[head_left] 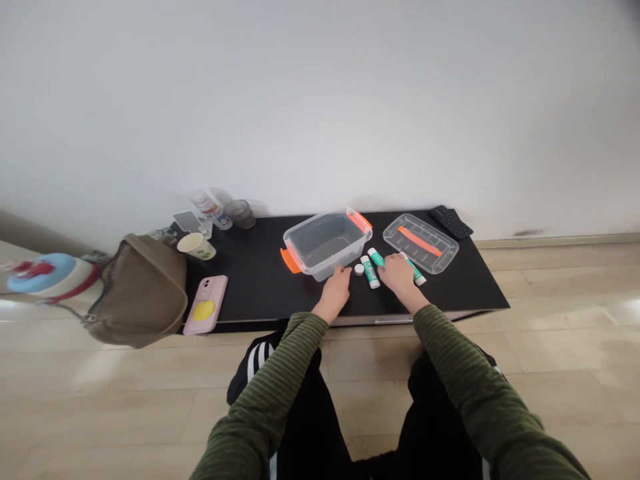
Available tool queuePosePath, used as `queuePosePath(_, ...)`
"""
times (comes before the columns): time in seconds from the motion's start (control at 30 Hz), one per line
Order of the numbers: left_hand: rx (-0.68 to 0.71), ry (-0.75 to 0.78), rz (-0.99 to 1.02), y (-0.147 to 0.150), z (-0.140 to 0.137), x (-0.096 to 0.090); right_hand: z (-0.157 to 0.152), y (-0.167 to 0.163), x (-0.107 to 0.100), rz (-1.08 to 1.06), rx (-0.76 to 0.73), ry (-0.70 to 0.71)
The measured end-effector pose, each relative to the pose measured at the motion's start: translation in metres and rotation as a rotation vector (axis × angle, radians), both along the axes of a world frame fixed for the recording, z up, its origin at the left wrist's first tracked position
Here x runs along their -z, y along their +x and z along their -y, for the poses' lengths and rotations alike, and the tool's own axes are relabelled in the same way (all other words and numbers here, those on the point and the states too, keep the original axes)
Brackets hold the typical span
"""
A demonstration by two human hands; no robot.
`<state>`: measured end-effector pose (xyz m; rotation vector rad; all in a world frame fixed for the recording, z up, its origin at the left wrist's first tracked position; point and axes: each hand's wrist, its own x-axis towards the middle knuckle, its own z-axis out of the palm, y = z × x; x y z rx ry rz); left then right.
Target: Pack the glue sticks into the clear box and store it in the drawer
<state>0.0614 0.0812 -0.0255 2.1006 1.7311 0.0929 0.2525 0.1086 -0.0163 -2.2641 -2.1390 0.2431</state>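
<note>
Just right of the clear box (345, 256), a green tube (376, 257) meets the right hand's (397, 270) curled fingers (grip unclear). The left hand (336, 291), nearer side, bends, any hold hidden. Tube: probably light, stiff, smooth; pinch mid-barrel.

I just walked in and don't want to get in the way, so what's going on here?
At a black table, the person's right hand is down among some green-and-white tubes; its exact grip is hidden. The left hand is by the near side of a clear box, fingers bent; I can't tell whether it holds anything. A small white cap lies between the hands. The box stands open, with its clear lid lying apart to the right.
</note>
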Motion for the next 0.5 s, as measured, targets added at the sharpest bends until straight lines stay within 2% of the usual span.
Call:
queuePosePath(0.1,-0.041,0.022,0.129,-0.002,-0.003,0.003,0.003,0.004,-0.008,-0.058,0.022,0.025)
queuePosePath(0.17,-0.103,0.013,0.333,-0.001,-0.008,0.008,0.006,0.007,-0.015,-0.123,0.051,0.015)
queuePosePath(0.27,-0.28,-0.165,0.798,0.005,-0.016,0.013,0.017,0.009,-0.021,-0.245,0.061,0.007)
queuePosePath(0.37,-0.441,-0.386,1.27,0.012,-0.021,0.01,0.034,0.01,-0.023,-0.379,-0.01,0.038)
queuePosePath(0.43,-0.491,-0.473,1.473,0.016,-0.021,0.005,0.046,0.01,-0.022,-0.443,-0.058,0.058)
queuePosePath(0.5,-0.517,-0.525,1.579,0.018,-0.019,-0.001,0.055,0.011,-0.022,-0.473,-0.093,0.071)
